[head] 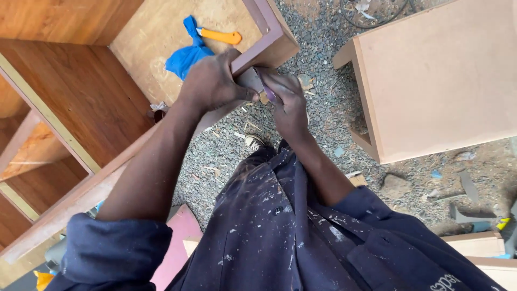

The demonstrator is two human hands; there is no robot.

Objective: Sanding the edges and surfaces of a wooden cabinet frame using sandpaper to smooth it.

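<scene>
Gripping the cabinet edge (pixel 269 51), my left hand (pixel 212 83) is closed, arm extended. My right hand (pixel 288 99) pinches a small purple-tipped tool (pixel 267 92) there.

A brown laminated cabinet (pixel 81 108) lies open-side up on gravel; a small purple-edged tool (pixel 267 91) presses against its front edge.

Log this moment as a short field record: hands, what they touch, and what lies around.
left hand: left hand grips the edge of the brown wooden cabinet frame near its corner
right hand: right hand presses a small purple-tinted tool against the same edge; tool's kind unclear
inside cabinet: blue crumpled cloth beside an orange-handled tool
ground: grey gravel with wood scraps
nearby: pale fibreboard box on the person's right, apart from both hands
clothing: dark blue paint-flecked overall
</scene>
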